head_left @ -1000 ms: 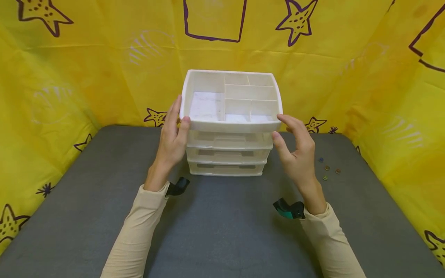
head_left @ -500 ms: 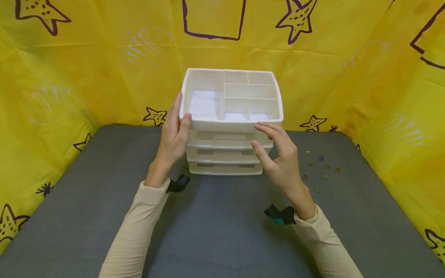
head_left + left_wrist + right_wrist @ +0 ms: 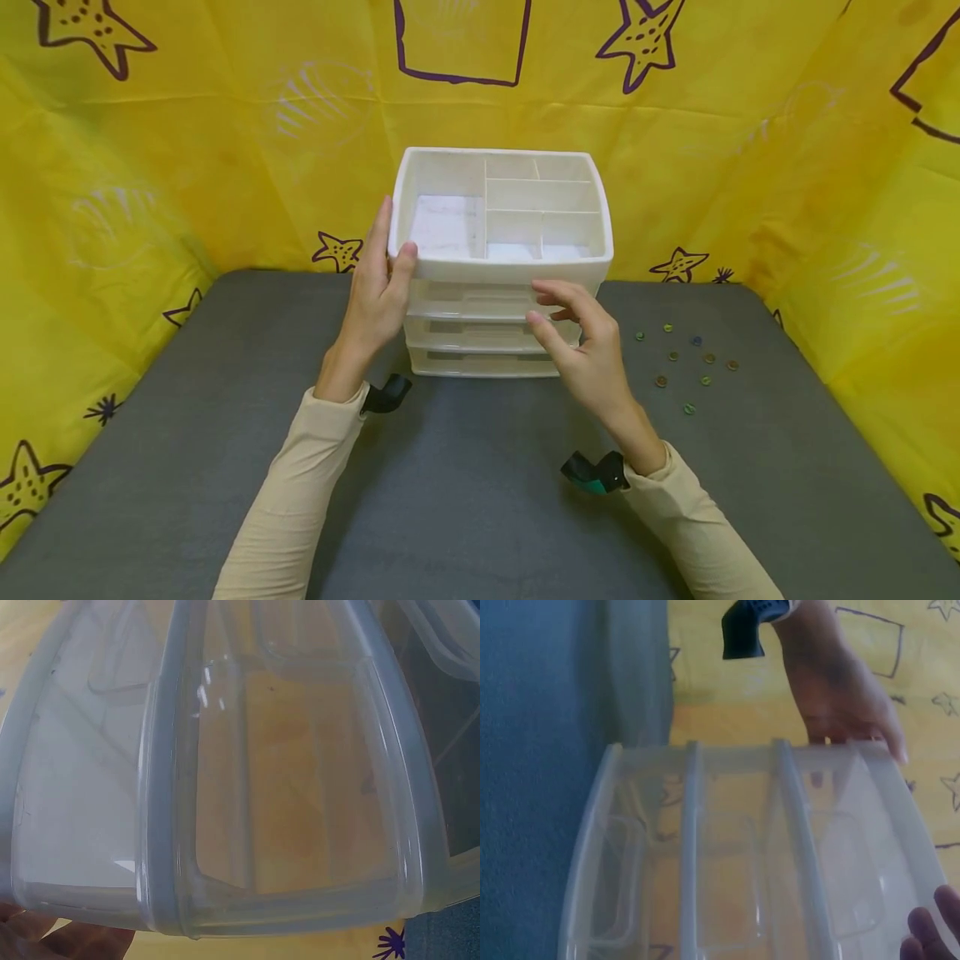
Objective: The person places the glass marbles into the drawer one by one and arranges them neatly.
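A white plastic drawer unit (image 3: 510,272) stands at the back middle of the table, with a divided tray on top and three see-through drawers (image 3: 480,335) below. My left hand (image 3: 371,304) holds its upper left corner, thumb on the front and fingers along the side. The right wrist view also shows that left hand (image 3: 840,697) on the unit. In front of the drawers' right part is my right hand (image 3: 592,350), thumb and fingers apart and slightly bent, nothing between them. Its fingertips (image 3: 922,926) appear at the lower right of the right wrist view.
Several small round button-like pieces (image 3: 709,358), green, brown and blue, lie on the grey table (image 3: 480,483) right of the unit. A yellow cloth (image 3: 225,125) with drawn stars hangs behind and at both sides. Each wrist carries a black camera mount (image 3: 386,393).
My right hand has left the unit's upper right corner and moved left and down, before the drawers, uncovering more small pieces. The left hand stays on its corner.
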`<state>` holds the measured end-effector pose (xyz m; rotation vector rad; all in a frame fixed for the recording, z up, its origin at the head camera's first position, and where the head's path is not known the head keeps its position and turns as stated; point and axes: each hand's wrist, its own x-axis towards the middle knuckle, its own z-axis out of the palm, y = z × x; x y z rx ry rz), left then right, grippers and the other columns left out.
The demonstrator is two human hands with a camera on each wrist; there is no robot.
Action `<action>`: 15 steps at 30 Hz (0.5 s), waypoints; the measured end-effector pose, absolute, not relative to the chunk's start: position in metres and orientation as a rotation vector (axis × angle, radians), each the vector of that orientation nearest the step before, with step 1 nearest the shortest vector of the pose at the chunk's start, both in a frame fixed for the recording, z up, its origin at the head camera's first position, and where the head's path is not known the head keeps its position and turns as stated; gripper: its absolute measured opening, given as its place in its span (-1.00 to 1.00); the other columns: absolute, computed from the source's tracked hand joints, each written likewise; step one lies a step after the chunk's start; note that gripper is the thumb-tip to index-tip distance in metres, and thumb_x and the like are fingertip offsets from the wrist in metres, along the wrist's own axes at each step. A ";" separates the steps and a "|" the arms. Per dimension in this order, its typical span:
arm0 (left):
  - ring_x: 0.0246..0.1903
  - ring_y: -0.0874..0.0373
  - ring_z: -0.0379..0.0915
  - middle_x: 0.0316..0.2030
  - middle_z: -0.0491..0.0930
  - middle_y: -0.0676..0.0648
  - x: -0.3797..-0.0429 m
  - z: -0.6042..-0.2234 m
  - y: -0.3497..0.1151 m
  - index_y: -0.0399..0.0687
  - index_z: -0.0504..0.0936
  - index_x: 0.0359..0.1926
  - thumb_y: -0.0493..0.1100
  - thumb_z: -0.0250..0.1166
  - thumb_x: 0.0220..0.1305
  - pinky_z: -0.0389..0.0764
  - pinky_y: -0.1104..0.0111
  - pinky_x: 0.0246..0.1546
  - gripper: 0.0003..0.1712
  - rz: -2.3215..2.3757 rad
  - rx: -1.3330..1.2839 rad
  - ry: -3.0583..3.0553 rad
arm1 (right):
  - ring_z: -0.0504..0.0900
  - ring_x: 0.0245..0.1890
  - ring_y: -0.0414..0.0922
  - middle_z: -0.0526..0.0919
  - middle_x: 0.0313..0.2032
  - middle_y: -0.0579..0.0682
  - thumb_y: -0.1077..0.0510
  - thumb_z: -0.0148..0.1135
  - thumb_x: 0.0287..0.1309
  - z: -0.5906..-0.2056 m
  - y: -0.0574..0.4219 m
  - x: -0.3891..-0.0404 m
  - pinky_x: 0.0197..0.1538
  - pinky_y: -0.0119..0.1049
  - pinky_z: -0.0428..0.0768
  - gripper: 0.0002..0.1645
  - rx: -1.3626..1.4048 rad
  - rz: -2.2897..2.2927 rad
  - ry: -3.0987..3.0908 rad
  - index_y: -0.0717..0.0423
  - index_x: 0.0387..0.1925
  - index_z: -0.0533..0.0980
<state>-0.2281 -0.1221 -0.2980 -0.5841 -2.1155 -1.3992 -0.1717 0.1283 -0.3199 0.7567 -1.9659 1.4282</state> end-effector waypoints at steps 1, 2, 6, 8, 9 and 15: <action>0.46 0.05 0.06 0.55 0.03 -0.12 -0.228 -0.298 -0.122 -0.15 -0.02 0.56 -0.14 -0.01 0.53 0.13 0.06 0.49 -0.30 -1.395 -0.584 -2.117 | 0.60 -0.01 0.08 0.64 0.01 0.26 0.43 0.31 0.13 -0.321 0.127 -0.171 0.01 -0.37 0.58 -0.58 0.756 1.460 -1.968 0.34 0.07 0.55; 0.46 0.05 0.06 0.54 0.03 -0.13 -0.229 -0.298 -0.122 -0.15 -0.02 0.56 -0.14 -0.01 0.52 0.13 0.06 0.49 -0.29 -1.390 -0.583 -2.120 | 0.60 -0.02 0.10 0.64 0.01 0.26 0.43 0.31 0.14 -0.321 0.125 -0.170 0.00 -0.38 0.59 -0.58 0.755 1.490 -1.973 0.35 0.07 0.55; 0.43 0.01 0.10 0.53 0.06 -0.15 -0.229 -0.298 -0.122 -0.19 -0.01 0.56 -0.11 -0.01 0.52 0.14 0.02 0.47 -0.28 -1.345 -0.564 -2.138 | 0.65 -0.07 0.07 0.65 0.02 0.22 0.39 0.30 0.18 -0.325 0.119 -0.167 -0.04 -0.41 0.63 -0.60 0.728 1.557 -2.027 0.29 0.08 0.56; 0.41 -0.02 0.12 0.53 0.07 -0.17 -0.229 -0.297 -0.122 -0.20 -0.01 0.55 -0.09 -0.01 0.51 0.15 -0.01 0.46 -0.28 -1.327 -0.554 -2.147 | 0.67 -0.10 -0.01 0.66 0.01 0.20 0.36 0.31 0.19 -0.327 0.116 -0.167 -0.05 -0.42 0.63 -0.61 0.706 1.571 -2.059 0.27 0.07 0.56; 0.40 -0.03 0.14 0.52 0.08 -0.17 -0.229 -0.297 -0.122 -0.20 -0.01 0.55 -0.09 -0.01 0.51 0.16 -0.02 0.45 -0.28 -1.321 -0.550 -2.149 | 0.67 -0.11 -0.05 0.67 0.01 0.19 0.35 0.31 0.19 -0.328 0.115 -0.167 -0.07 -0.42 0.63 -0.61 0.692 1.578 -2.075 0.26 0.07 0.56; 0.40 -0.04 0.13 0.52 0.08 -0.19 -0.230 -0.297 -0.121 -0.23 -0.02 0.55 -0.10 -0.02 0.51 0.16 -0.02 0.44 -0.28 -1.312 -0.549 -2.150 | 0.66 -0.10 -0.19 0.66 0.03 0.17 0.31 0.29 0.23 -0.333 0.108 -0.167 -0.03 -0.38 0.62 -0.63 0.628 1.715 -2.141 0.23 0.08 0.55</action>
